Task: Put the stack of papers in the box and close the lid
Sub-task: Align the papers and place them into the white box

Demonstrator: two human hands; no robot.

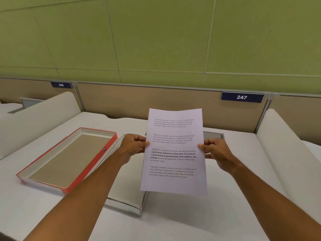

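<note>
I hold a stack of white printed papers upright above the desk, my left hand pinching its left edge and my right hand pinching its right edge. Below the papers lies a white box, mostly hidden by my left forearm and the sheets; only its near corner and a far edge show. To the left sits the red-rimmed lid, turned inside up, its right side leaning on the box.
The white desk is bounded by beige partitions at the back with number plates 246 and 247. White rounded dividers rise on the left and right. A grey cable flap sits behind the papers.
</note>
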